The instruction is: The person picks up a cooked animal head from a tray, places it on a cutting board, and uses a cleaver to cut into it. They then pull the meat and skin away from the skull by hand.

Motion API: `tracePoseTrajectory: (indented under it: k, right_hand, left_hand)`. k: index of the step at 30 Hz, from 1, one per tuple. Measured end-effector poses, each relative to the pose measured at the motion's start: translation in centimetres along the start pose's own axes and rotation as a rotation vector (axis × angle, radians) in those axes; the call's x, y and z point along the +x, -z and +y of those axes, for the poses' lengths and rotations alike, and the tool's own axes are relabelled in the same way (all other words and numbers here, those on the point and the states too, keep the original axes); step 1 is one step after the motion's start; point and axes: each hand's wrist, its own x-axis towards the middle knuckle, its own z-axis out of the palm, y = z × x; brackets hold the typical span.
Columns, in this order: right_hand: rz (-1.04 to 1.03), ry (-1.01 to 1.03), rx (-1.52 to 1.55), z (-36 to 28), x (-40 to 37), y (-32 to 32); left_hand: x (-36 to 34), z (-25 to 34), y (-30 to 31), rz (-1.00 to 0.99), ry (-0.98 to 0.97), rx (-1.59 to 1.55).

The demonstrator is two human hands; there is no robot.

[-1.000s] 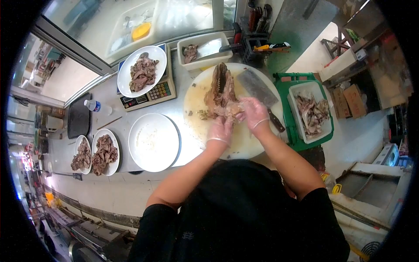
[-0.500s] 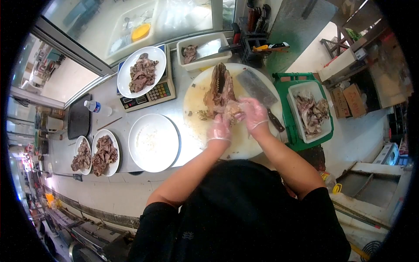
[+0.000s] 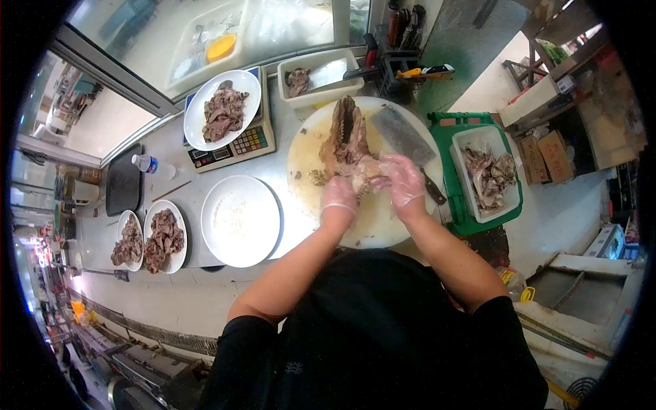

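A cooked animal head [image 3: 346,133], long-jawed with a row of teeth showing, lies on a round, yellowed chopping board [image 3: 307,205]. Thin clear plastic gloves cover both my hands. At the head's near end, my left hand [image 3: 339,193] is closed on its left side. My right hand [image 3: 403,179] grips a pale, bony part on the right, with the fingers partly hidden beneath it. To the right of the head rests a broad cleaver [image 3: 403,137], its dark handle [image 3: 433,188] pointing toward me. Small greenish-brown scraps [image 3: 317,178] lie beside the head.
Left of the board is a white plate [image 3: 240,222] with small crumbs. Sliced meat fills a plate [image 3: 223,111] on a scale [image 3: 236,147] and two plates farther left. A white tub of bones [image 3: 486,174] sits in a green crate [image 3: 459,215] at right. Knives [image 3: 424,72] stand behind.
My left hand has shifted slightly down and left. My right hand has moved a little right and down, and the pale bony part between my hands shows more plainly.
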Motion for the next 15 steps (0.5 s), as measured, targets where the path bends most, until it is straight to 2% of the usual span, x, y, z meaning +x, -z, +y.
tracePoseTrajectory:
  k: [2,4,5,6,7,8,10,11,13,14,15]
  right_hand:
    - [-0.007,-0.009,-0.043,-0.3,0.0,0.0]
    - [-0.012,-0.017,-0.083,-0.1,0.0,0.2]
    - [-0.025,0.004,-0.034,0.4,0.1,0.4]
    - [-0.038,0.024,0.015,0.7,0.2,0.6]
    - [-0.039,0.023,0.014,0.7,0.2,0.5]
    - [-0.014,-0.038,-0.076,0.6,0.2,0.2]
    - [0.008,-0.097,-0.169,0.3,0.1,-0.3]
    - [0.033,-0.096,-0.164,0.1,0.1,-0.6]
    - [0.059,-0.094,-0.159,0.2,0.2,-0.5]
    - [0.018,-0.059,-0.14,0.6,0.3,0.0]
    - [-0.023,-0.026,-0.121,0.8,0.3,0.2]
  left_hand:
    - [0.1,-0.3,0.5,-0.04,0.0,-0.1]
    - [-0.1,-0.5,1.0,0.068,-0.498,0.434]
    - [-0.5,0.7,1.6,0.068,-0.498,0.434]
    - [-1.0,2.8,2.6,-0.035,-0.437,0.477]
    - [-1.2,4.1,3.0,-0.138,-0.373,0.518]
    - [-1.0,4.2,2.7,-0.137,-0.369,0.516]
    - [-0.3,3.9,2.0,-0.214,-0.372,0.832]
    - [1.0,1.2,0.6,-0.212,-0.372,0.831]
    - [4.2,-5.7,-2.9,-0.066,-0.661,0.808]
    - [3.1,-3.1,-1.4,-0.066,-0.662,0.808]
    - [0.8,2.0,1.4,-0.18,-0.519,0.843]
